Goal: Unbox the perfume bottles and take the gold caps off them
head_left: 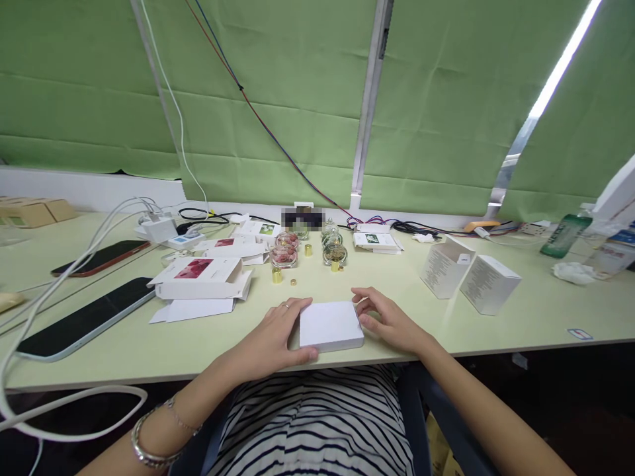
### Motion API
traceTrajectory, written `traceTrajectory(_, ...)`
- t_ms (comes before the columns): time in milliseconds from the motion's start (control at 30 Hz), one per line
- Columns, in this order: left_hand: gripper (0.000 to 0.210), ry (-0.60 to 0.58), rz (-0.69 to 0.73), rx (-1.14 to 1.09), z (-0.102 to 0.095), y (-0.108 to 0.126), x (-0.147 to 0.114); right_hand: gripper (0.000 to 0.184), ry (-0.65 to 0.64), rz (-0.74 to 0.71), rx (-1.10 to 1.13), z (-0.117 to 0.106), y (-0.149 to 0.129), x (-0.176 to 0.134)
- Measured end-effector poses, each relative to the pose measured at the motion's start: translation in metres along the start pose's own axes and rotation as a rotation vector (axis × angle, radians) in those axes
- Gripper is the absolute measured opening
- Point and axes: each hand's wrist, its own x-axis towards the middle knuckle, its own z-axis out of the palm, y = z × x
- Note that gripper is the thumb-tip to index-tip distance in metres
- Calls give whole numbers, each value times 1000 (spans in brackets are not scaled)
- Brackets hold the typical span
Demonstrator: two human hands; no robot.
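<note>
A flat white box (pixel 331 324) lies on the table right in front of me. My left hand (pixel 278 337) grips its left end, with the thumb at the front corner and the fingers at the back corner. At the box's right edge is my right hand (pixel 389 320), its fingers loosely bent and apart; whether they touch the box I cannot tell. Beyond the box stand clear glass bottles with pink contents (pixel 284 254) and with greenish contents (pixel 335 254). Gold caps (pixel 276 276) and a small gold ring (pixel 294 282) lie near them.
Opened white cartons (pixel 198 274) and two phones (pixel 89 317) lie at the left, among white cables (pixel 169 99). Two upright printed boxes (pixel 491 284) stand at the right. Farther right is a green bottle (pixel 566 235) beside crumpled tissue (pixel 574 272). Another carton (pixel 377 241) lies at the back.
</note>
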Motion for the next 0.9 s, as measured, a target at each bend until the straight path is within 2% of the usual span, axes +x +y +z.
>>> traceTrajectory(100,76,-4,-16,0,-1,1,0,58,-42,-13,-13,-2,-3,-1)
traceTrajectory(233,75,-15,-10,-11,-1,1,-1,81,-110,50,-55,-4,-6,0)
traceTrajectory(300,76,-23,-11,-15,-1,1,-1,86,-129,77,-75,-5,-8,2)
traceTrajectory(500,75,-26,3,-25,-2,0,-2,82,-172,99,-85,-8,-16,3)
traceTrajectory(900,76,-60,0,-33,-4,3,-1,79,-120,99,-160,-4,-24,0)
